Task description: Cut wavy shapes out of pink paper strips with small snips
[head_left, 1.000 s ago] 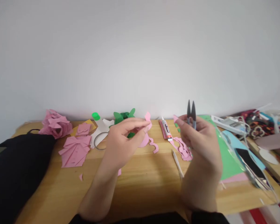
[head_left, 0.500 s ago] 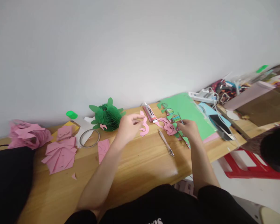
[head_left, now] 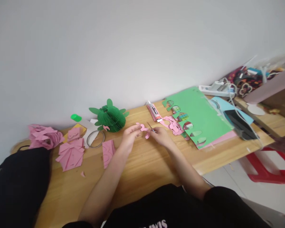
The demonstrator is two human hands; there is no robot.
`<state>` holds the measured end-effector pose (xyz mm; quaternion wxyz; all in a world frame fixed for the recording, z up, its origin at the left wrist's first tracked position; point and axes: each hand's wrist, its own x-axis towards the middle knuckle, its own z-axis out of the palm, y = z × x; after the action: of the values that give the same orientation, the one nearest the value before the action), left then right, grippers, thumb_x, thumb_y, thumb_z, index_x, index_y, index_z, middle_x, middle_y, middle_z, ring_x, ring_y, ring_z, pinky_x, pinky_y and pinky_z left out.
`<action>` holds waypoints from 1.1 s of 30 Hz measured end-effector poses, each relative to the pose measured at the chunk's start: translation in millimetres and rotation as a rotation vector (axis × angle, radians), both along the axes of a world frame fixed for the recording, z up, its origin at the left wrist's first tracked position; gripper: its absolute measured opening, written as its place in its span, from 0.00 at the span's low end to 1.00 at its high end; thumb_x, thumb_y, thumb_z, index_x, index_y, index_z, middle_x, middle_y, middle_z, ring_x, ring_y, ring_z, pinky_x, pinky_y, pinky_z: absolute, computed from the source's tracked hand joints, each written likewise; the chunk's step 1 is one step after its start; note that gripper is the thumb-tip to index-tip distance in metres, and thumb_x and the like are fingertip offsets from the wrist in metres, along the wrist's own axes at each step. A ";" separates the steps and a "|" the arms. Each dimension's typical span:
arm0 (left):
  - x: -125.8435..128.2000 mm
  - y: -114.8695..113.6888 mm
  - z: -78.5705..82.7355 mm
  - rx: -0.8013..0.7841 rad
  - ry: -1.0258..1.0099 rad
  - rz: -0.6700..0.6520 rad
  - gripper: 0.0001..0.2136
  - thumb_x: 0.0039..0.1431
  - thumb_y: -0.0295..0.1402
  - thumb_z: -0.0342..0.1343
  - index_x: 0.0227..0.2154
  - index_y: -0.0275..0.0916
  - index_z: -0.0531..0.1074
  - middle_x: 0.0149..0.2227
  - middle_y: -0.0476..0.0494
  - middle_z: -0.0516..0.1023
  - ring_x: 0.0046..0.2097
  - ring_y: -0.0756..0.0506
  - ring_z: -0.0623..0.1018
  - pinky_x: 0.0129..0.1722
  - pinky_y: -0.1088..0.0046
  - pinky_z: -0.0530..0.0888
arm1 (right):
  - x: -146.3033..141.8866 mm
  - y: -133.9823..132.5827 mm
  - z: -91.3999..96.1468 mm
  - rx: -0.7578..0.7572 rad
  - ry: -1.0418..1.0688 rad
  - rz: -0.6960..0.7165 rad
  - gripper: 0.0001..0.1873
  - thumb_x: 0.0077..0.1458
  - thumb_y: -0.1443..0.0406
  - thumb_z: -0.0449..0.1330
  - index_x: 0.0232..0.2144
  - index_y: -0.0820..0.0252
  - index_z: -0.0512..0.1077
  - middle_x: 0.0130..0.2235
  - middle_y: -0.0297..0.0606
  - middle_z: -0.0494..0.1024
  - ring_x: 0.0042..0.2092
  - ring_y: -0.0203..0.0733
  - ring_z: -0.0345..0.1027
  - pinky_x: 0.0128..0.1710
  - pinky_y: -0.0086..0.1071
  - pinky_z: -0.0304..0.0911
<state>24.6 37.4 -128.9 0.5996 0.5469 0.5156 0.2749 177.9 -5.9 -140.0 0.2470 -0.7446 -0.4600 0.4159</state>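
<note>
Head view: the left hand [head_left: 130,135] pinches the pink paper shape [head_left: 143,128] just above the table [head_left: 142,164]. The right hand [head_left: 161,136], half a second ago beside the green sheet [head_left: 199,118], has come back, its fingers closed round the scissors [head_left: 151,126], whose tips meet the shape.

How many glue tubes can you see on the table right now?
1: the glue tube lies near the wall, between the green paper ball and the green sheet. The clutter at right may hide others.
</note>
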 end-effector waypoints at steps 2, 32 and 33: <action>1.9 1.3 -6.4 0.028 0.033 -0.002 0.17 0.64 0.37 0.56 0.53 0.36 0.70 0.53 0.38 0.74 0.50 0.41 0.77 0.48 0.56 0.77 | -0.6 1.7 -6.4 -0.026 0.041 0.013 0.15 0.64 0.60 0.60 0.49 0.63 0.72 0.48 0.42 0.76 0.43 0.46 0.74 0.41 0.42 0.73; 2.7 -4.4 -36.4 0.528 0.600 -0.053 0.14 0.65 0.37 0.55 0.51 0.38 0.71 0.52 0.38 0.74 0.49 0.42 0.77 0.48 0.57 0.77 | 4.8 11.2 -19.3 0.033 0.058 -0.041 0.16 0.64 0.61 0.60 0.51 0.62 0.71 0.52 0.44 0.75 0.47 0.48 0.73 0.45 0.46 0.72; 3.6 -3.4 -35.4 0.531 0.586 -0.052 0.14 0.65 0.37 0.55 0.51 0.38 0.71 0.52 0.39 0.74 0.49 0.42 0.77 0.48 0.57 0.76 | 5.1 11.2 -20.0 0.049 0.054 -0.048 0.16 0.64 0.61 0.60 0.51 0.62 0.71 0.52 0.44 0.75 0.47 0.48 0.73 0.45 0.46 0.72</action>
<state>28.2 34.0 -164.3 0.2713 0.7510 0.5620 0.2157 182.9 5.3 -160.0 0.2874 -0.7375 -0.4454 0.4184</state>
